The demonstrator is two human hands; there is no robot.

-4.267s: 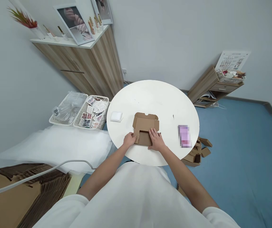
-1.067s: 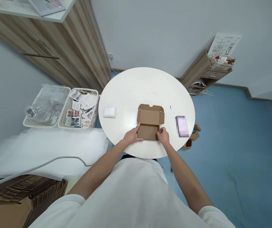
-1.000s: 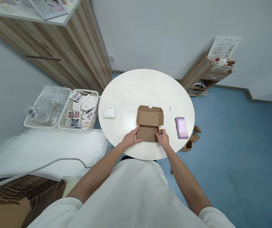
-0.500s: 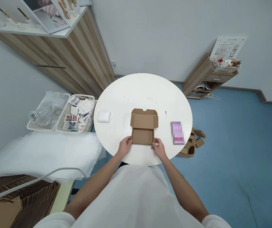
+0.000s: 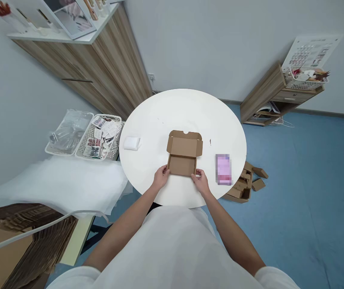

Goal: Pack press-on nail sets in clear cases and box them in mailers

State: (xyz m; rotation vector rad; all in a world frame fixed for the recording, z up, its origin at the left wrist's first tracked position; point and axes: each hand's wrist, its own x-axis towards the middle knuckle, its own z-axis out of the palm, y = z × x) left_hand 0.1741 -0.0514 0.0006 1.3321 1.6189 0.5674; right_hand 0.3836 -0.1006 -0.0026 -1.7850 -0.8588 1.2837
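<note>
A brown cardboard box (image 5: 183, 164) stands on the round white table (image 5: 184, 108), its lid raised and tilted back with side flaps out. Nothing shows inside it. My left hand (image 5: 161, 177) grips the box's near left corner, thumb and fingers on the wall. At the near right corner, my right hand (image 5: 201, 181) pinches the other side wall. To the right of the box lies a pink-purple flat thing (image 5: 223, 169), blurred by pixels. A small white packet (image 5: 132, 143) rests toward the table's left edge.
Two white baskets stand left of the table: one with clear plastic (image 5: 69, 130), one with printed cards (image 5: 102, 134). White sheeting (image 5: 57, 180) lies below them, over stacked flat cardboard (image 5: 36, 241). Folded boxes (image 5: 241, 186) sit low at the right. A wooden cabinet (image 5: 268, 94) stands at the wall.
Both hands keep hold of the box, which has moved slightly away from me and turned a little. The camera view has shifted somewhat.
</note>
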